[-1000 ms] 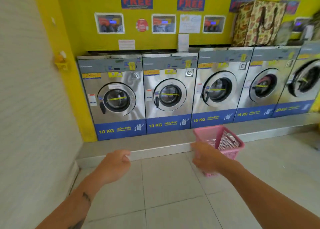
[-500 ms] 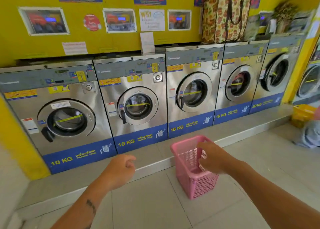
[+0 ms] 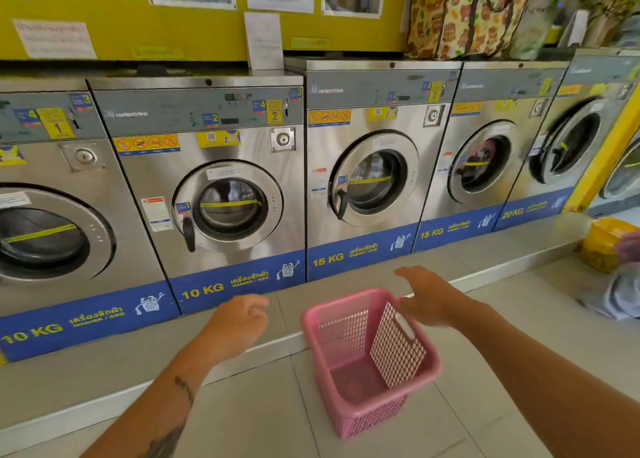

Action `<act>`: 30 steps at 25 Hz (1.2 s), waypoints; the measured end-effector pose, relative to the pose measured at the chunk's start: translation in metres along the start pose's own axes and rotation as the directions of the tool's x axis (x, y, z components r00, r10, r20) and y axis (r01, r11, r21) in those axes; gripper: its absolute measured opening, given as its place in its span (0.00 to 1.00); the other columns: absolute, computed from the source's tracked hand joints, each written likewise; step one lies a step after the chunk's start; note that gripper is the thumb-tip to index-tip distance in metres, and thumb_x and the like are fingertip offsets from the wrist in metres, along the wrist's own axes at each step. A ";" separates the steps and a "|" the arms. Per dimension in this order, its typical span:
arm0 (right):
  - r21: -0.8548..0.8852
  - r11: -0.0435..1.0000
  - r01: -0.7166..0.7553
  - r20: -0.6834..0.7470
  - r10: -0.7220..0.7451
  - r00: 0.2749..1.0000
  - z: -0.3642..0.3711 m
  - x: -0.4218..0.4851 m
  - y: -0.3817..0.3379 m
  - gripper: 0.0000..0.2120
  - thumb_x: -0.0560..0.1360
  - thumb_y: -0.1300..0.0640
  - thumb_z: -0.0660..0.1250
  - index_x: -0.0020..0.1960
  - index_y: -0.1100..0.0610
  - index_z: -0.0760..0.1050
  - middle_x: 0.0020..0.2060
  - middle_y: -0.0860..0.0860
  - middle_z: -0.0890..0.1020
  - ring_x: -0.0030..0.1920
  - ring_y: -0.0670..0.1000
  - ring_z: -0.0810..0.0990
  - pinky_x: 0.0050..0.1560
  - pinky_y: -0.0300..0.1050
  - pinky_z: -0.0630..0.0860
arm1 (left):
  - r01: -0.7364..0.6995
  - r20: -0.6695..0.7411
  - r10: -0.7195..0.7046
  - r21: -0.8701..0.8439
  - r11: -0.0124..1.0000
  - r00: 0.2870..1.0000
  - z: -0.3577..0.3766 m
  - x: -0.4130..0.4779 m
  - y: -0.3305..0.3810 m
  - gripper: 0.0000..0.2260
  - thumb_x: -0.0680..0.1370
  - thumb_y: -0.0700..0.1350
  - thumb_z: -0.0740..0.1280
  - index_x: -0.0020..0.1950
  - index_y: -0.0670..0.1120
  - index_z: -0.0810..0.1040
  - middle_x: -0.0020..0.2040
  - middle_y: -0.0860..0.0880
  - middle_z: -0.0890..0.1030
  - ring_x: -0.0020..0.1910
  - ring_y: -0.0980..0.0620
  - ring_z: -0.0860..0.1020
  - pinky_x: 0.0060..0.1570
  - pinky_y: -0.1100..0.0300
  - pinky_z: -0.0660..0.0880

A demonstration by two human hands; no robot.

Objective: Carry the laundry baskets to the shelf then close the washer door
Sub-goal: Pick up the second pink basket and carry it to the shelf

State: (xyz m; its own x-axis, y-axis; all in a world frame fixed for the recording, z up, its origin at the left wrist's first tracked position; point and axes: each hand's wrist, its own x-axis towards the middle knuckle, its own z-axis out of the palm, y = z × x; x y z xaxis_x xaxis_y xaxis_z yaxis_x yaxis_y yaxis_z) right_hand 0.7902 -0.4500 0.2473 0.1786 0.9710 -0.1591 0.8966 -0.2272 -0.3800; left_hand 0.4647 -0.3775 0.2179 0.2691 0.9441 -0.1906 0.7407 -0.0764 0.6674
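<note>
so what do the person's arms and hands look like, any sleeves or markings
Both forearms are bare, with no sleeves, gloves, watch or rings in view. The left forearm carries dark tattoo marks near the wrist and lower down. The left hand and right hand show no markings.

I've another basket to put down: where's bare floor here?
Bare tiles lie left of the pink basket, under the left hand, up to the raised step. Far right is crowded: a yellow basket and a laundry heap.
</note>
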 end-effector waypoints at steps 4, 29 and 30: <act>0.002 0.997 -0.073 0.006 0.073 0.997 -0.009 0.071 0.048 0.29 0.77 0.54 0.65 0.75 0.58 0.61 0.73 0.58 0.67 0.73 0.56 0.65 0.71 0.47 0.61 | -0.034 0.071 0.033 0.013 0.999 0.997 0.038 0.099 0.037 0.18 0.78 0.43 0.60 0.68 0.50 0.75 0.65 0.51 0.77 0.63 0.52 0.75 0.62 0.59 0.68; -0.167 0.985 -0.034 0.357 0.093 0.929 0.275 0.387 0.364 0.50 0.67 0.61 0.73 0.78 0.50 0.44 0.79 0.56 0.49 0.77 0.63 0.54 0.64 0.62 0.71 | 0.403 -0.053 -0.417 0.391 0.827 0.907 0.399 0.316 -0.078 0.30 0.70 0.53 0.70 0.68 0.54 0.62 0.65 0.50 0.73 0.64 0.45 0.74 0.59 0.43 0.75; -0.187 0.982 -0.017 0.338 0.081 0.938 0.293 0.387 0.373 0.51 0.68 0.59 0.74 0.78 0.51 0.43 0.79 0.56 0.48 0.76 0.64 0.55 0.63 0.62 0.72 | 0.413 -0.090 -0.415 0.413 0.812 0.906 0.415 0.319 -0.093 0.34 0.70 0.53 0.70 0.72 0.53 0.58 0.70 0.48 0.68 0.69 0.43 0.69 0.64 0.39 0.71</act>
State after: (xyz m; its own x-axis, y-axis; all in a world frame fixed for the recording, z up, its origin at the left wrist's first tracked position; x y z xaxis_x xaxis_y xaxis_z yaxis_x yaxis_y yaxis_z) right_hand 1.0749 -0.1809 -0.2225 0.1030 0.8668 -0.4879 0.9535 -0.2258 -0.1998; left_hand 0.7369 -0.2026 -0.2036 -0.1187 0.9154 -0.3847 0.9666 0.1952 0.1663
